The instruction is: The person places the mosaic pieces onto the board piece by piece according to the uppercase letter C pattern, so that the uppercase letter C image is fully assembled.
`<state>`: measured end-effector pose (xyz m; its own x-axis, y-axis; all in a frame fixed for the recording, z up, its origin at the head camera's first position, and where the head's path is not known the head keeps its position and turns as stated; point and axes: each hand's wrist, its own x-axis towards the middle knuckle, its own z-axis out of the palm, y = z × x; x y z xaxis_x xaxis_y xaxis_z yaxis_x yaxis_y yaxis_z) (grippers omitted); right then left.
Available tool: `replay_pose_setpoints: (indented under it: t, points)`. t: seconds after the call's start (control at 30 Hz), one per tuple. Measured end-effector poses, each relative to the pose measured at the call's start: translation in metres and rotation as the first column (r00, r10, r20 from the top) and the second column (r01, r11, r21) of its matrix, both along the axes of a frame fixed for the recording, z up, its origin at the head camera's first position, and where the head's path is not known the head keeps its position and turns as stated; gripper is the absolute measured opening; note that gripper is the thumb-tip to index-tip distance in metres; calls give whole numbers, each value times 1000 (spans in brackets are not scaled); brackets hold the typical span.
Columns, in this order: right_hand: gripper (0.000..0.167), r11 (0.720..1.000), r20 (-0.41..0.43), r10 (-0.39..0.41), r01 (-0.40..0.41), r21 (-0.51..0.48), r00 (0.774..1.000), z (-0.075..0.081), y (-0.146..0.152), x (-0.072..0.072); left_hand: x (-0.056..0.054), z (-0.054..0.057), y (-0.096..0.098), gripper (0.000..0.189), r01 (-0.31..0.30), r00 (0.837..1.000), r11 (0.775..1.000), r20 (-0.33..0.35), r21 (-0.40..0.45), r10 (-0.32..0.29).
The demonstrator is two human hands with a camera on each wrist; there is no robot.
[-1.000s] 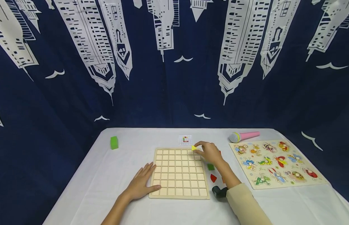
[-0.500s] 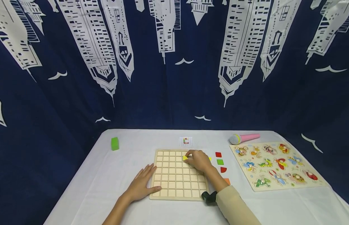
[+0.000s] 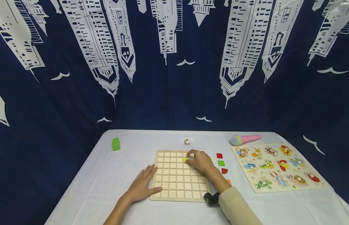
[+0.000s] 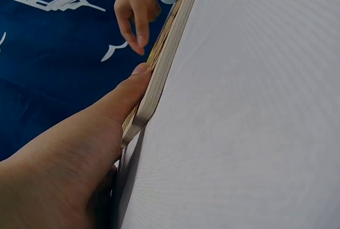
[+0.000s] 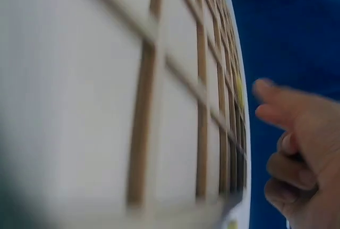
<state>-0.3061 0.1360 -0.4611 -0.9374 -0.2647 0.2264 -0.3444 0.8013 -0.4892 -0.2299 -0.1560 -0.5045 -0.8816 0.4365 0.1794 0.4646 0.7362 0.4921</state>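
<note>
My left hand (image 3: 142,184) lies with spread fingers along the left edge of a wooden grid board (image 3: 174,178), its thumb resting on the frame. A yellow piece (image 3: 185,159) sits in a cell near the board's far side. Just over it is my right hand (image 3: 201,161), thumb and index finger extended and the other fingers bent. In the right wrist view, a small gap shows between the fingertips (image 5: 263,88) and the yellow piece (image 5: 239,91), so nothing is held. The left wrist view also shows the right hand (image 4: 137,8) apart from the board.
Right of the board lie a red square (image 3: 219,155), a green square (image 3: 221,163), a red rounded piece (image 3: 224,171) and a partly hidden orange piece (image 3: 228,182). A pattern card (image 3: 186,142), green block (image 3: 116,144), pink toy microphone (image 3: 248,138) and insect puzzle (image 3: 278,167) surround it.
My right hand has carried the yellow piece from the board's far right edge to a cell further left and let go of it. The left hand stays on the board's edge.
</note>
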Motion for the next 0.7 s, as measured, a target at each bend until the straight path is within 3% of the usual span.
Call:
replay_pose_setpoints:
  t: [0.23,0.43,0.7]
  points:
    - [29,993,-48,-74,69,-92,996,11,41,-2,-1,0,1,91,-4,1000,1000,-7,-17,3]
    - [29,990,-128,-133,125,-65,983,5,96,-7,-2,-1,1,91,-1,1000,1000,-7,-16,1]
    - [37,992,-59,-123,122,-31,991,-10,139,-6,-2,-3,0,92,-5,1000,1000,-3,-20,5]
